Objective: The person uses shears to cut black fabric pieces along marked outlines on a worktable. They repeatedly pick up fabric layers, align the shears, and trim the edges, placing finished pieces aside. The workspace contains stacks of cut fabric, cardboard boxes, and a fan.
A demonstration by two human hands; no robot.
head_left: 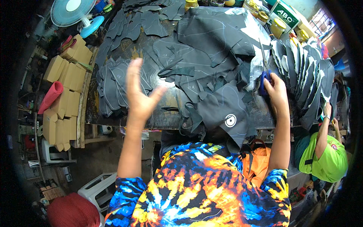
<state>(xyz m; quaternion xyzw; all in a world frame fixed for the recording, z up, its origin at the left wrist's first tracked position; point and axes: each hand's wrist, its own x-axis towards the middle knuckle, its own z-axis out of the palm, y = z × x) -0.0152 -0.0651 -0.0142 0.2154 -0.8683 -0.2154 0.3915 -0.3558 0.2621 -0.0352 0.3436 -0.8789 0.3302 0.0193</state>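
Right hand (276,90) grasping the blue-handled scissors (267,72), pointing away over the table (160,120), while the left hand (140,101) (released, spread wide) hovers near dark pieces (113,81)!

Left hand (141,101) blurred, fan (74,11) cropped by upper edge
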